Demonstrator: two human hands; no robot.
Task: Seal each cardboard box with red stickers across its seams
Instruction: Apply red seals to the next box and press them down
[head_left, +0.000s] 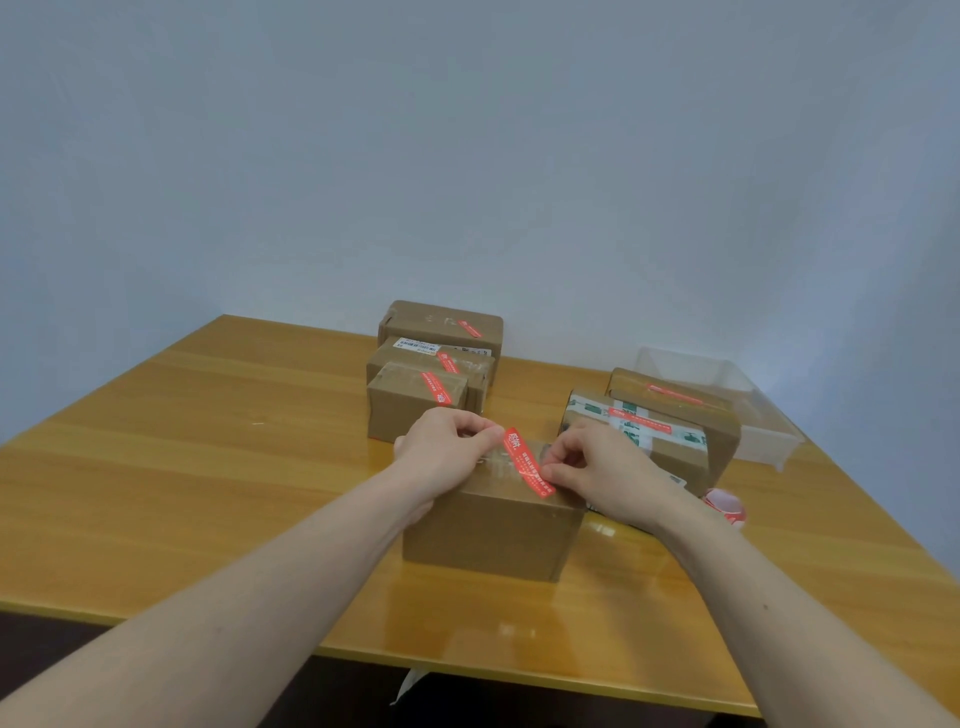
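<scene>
The wall (467, 145) is plain pale blue-grey and fills the upper half of the view. Below it the bench (182, 467) is glossy yellow wood, its near edge running across the bottom.

A clear plastic bin (748, 395) sits at the far right of the bench. In front of it stand two boxes: the right rear box (722, 436), with a red sticker on top, and touching it the taped box (670, 457), wrapped in white-and-green printed tape with a red sticker across it.

At the far middle three more boxes sit in a row going away from the camera, close together: the back box (441, 322), the middle box (415, 358) with a white label, and the front box (405, 415). Each carries a red sticker on its top.

Nearest the camera is the box (493, 535), brown, with clear tape shining on its top. The sticker (527, 465) lies diagonally across that top, over the seam.

The left hand (441, 447) rests on the box's far left, its grip pinching the sticker's far end between curled fingers and thumb. The right hand (597, 467) has its grip pressed on the sticker's near end at the box's right edge, fingers curled.

A sticker roll (727, 506), red and white, lies on the bench just right of the right wrist.
</scene>
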